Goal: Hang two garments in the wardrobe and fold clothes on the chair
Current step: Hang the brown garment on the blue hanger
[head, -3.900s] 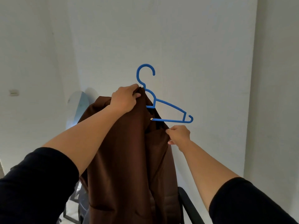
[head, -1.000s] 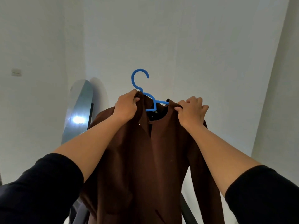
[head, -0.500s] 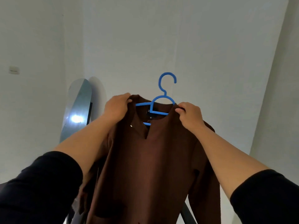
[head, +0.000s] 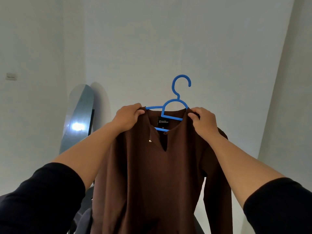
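- the left hand (head: 127, 118) pinches the left shoulder of the brown garment (head: 157, 179) just beside the neckline, its fingers curled over the top edge with the thumb tip showing at the cloth.
- the right hand (head: 203, 120) pinches the right shoulder in the same way, its fingers folded down over the fabric and pressed together.
- between the two hands runs the blue plastic hanger (head: 170, 108); its arms pass under the shoulders, its lower bar shows through the open neck, and its hook stands upright above the collar, curving to the right and resting on nothing.
- the garment hangs full length from the hanger, held up in the air in front of the white wall (head: 152, 39); a black label (head: 163, 122) sits inside the back of the neck, and a small pale button (head: 150, 141) shows beside the v-shaped slit.
- one long sleeve hangs down at the right side of the garment.
- both forearms are bare and reach up from dark sleeves (head: 42, 196).
- an oval mirror (head: 77, 119) leans against the wall to the left, with a bright spot of light in it.
- a pale wall switch (head: 11, 76) sits far left.
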`<move>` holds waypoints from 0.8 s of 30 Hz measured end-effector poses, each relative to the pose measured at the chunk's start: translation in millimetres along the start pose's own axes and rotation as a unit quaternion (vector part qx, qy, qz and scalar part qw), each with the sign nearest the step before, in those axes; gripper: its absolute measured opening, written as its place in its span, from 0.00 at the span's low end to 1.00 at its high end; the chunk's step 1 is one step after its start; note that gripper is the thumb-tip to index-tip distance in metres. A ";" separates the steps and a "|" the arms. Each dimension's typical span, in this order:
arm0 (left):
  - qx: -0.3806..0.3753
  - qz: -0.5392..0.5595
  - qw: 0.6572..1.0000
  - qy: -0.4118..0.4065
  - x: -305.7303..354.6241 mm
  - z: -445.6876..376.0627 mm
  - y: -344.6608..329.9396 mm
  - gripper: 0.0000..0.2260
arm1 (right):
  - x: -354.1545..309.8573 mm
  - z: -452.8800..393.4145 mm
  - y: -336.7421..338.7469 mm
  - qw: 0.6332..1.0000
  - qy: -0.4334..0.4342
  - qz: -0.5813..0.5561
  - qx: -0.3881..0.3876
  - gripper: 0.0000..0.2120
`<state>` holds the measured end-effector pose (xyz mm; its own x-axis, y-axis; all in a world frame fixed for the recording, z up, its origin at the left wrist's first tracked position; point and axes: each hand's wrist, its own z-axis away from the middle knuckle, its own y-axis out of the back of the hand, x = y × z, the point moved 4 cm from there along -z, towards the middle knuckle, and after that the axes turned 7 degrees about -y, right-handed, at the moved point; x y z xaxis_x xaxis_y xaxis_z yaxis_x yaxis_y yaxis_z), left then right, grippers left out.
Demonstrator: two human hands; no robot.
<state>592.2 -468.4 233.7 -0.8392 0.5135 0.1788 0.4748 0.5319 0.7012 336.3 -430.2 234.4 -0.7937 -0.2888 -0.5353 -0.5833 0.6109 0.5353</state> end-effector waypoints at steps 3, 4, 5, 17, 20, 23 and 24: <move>0.014 -0.011 1.000 0.002 9.6 -6.2 -2.3 0.10 | 5.7 2.4 9.9 1.000 0.006 0.028 0.001 0.14; 0.007 -0.014 1.000 0.000 15.0 -8.2 -3.5 0.10 | 6.5 3.4 12.7 0.999 0.004 0.032 0.001 0.14; -0.007 -0.013 1.000 -0.006 21.9 -10.4 -5.5 0.11 | 6.7 4.4 15.0 0.999 0.003 0.034 -0.002 0.14; -0.022 0.077 0.992 -0.094 86.8 -14.6 -39.6 0.10 | 43.4 42.4 70.5 0.993 -0.054 0.104 0.009 0.13; -0.020 0.094 0.988 -0.119 103.1 -11.3 -49.6 0.10 | 57.3 56.7 90.2 0.990 -0.085 0.106 0.034 0.12; -0.011 0.086 0.991 -0.102 112.1 -10.1 -55.4 0.11 | 72.9 67.3 115.2 0.987 -0.108 0.102 0.064 0.11; -0.007 0.093 0.990 -0.103 118.6 -9.4 -58.2 0.12 | 78.7 69.4 123.9 0.985 -0.113 0.106 0.071 0.11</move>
<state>462.5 -444.7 220.6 -0.6650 0.7287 0.1634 0.6114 0.4057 0.6794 213.6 -326.1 213.3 -0.8276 0.0183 -0.5610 -0.3654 0.7411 0.5632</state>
